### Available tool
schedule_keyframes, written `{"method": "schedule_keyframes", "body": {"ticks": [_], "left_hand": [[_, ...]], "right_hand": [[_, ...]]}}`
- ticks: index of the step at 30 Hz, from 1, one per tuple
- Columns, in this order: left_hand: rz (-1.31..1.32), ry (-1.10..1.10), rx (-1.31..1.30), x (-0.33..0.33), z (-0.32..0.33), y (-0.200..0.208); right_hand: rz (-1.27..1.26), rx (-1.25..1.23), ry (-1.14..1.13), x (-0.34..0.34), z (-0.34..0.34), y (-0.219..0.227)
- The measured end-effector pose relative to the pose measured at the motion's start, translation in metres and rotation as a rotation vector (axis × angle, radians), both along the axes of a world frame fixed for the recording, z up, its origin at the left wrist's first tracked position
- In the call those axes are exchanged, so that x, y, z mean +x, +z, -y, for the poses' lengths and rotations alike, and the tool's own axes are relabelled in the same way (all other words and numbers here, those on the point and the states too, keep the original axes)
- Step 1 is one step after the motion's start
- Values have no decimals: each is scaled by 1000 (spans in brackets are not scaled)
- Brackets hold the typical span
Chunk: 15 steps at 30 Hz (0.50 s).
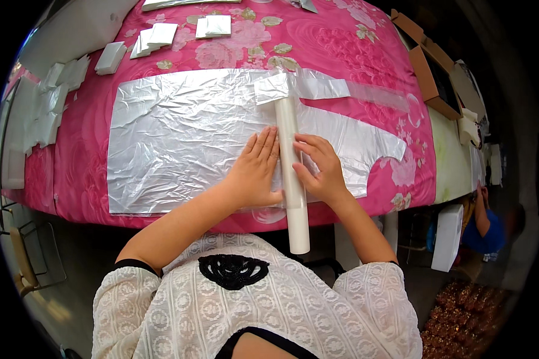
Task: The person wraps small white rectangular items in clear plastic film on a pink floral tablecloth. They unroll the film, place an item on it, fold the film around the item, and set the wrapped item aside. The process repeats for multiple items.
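Observation:
A thin, shiny white plastic sheet [179, 137], creased and cut with curved edges like a vest-shaped bag or apron, lies spread on the table. Across its right part stands a long pale roll or tube [299, 224], its near end jutting past the table's front edge. My left hand [259, 167] lies flat on the sheet along the roll's left side, fingers stretched out. On the other side, my right hand [320, 167] rests against the roll with bent, spread fingers and the thumb touching it. A folded flap of plastic [272, 88] covers the roll's far end.
The table has a pink flowered cloth [233, 45]. Small folded white packets [160, 36] lie at the back left, with more in piles [54, 102] at the far left. An open cardboard box [434, 87] stands at the right. Another person [484, 227] in blue is beyond it.

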<state>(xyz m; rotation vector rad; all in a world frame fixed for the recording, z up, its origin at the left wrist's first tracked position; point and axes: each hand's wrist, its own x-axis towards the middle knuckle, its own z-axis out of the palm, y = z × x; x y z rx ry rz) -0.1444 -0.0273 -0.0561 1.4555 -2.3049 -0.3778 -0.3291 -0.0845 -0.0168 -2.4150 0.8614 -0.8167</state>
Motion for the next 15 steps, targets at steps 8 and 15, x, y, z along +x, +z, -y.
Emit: {"method": "schedule_keyframes", "body": {"ticks": [8,15], "left_hand": [[61,83,-5,44,-35,25],[-222,458,-67,153,-98,41]], "right_hand": [[-185,-81,344,3,-16,-6],[30,681,931,154,-58,9]]}}
